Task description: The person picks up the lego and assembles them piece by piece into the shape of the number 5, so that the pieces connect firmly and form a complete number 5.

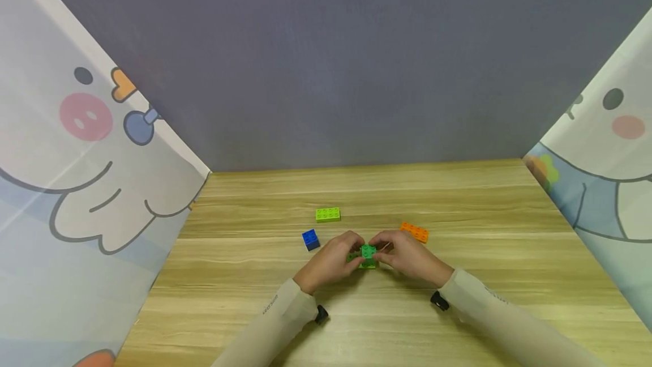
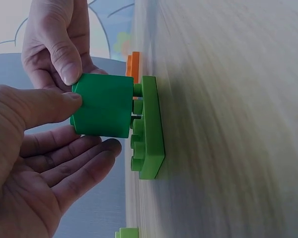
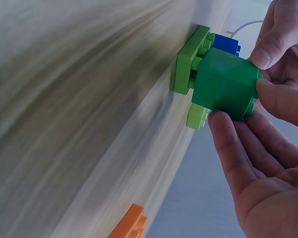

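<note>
A dark green toy building brick [image 1: 369, 251] is between both hands, over one end of a light green flat building brick [image 2: 151, 131] lying on the table. In the left wrist view the dark green brick is level with the studs; whether it is pressed fully down I cannot tell. My left hand [image 1: 332, 257] pinches it from the left, thumb on its near upper edge. From the right, my right hand [image 1: 411, 255] pinches the same brick, its thumb and fingertips visible in the right wrist view. The hands partly cover the flat brick in the head view.
A blue brick [image 1: 310, 239] lies left of the hands, and another light green brick [image 1: 327, 214] farther back. An orange brick [image 1: 419, 233] sits just beyond the right hand. The wooden table [image 1: 244, 276] meets a grey panel [image 1: 356, 72] at its far edge.
</note>
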Available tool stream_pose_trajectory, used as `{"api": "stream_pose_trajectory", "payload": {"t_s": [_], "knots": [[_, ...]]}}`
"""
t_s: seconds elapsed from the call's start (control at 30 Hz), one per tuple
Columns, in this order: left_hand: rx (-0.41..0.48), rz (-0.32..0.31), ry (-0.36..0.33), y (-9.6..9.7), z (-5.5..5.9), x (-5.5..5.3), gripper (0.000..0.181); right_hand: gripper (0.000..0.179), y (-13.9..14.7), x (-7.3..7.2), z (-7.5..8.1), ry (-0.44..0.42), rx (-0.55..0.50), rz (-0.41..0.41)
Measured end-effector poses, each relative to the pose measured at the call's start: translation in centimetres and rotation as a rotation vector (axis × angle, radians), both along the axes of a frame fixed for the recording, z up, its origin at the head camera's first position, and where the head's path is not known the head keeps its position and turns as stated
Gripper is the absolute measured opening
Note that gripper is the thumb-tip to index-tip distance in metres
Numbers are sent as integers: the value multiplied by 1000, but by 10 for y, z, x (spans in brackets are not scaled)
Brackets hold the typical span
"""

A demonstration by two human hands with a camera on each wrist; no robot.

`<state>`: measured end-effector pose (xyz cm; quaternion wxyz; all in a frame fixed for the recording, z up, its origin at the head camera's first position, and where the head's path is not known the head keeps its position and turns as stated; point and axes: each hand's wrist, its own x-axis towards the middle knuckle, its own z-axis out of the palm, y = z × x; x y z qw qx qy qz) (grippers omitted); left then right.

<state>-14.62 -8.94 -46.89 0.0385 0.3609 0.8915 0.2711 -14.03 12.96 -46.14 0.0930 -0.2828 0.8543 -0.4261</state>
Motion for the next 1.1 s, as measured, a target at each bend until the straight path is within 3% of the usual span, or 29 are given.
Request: {"api": "stream_pose_trajectory", "payload": {"t_s": [0.73, 1.1], "knots": [[17, -14, -8, -1, 1, 3, 26, 21, 0, 5, -5, 57, -18, -13], [15, 16, -89, -1, 2, 1, 23, 21, -4, 4, -2, 50, 4, -9]]}}
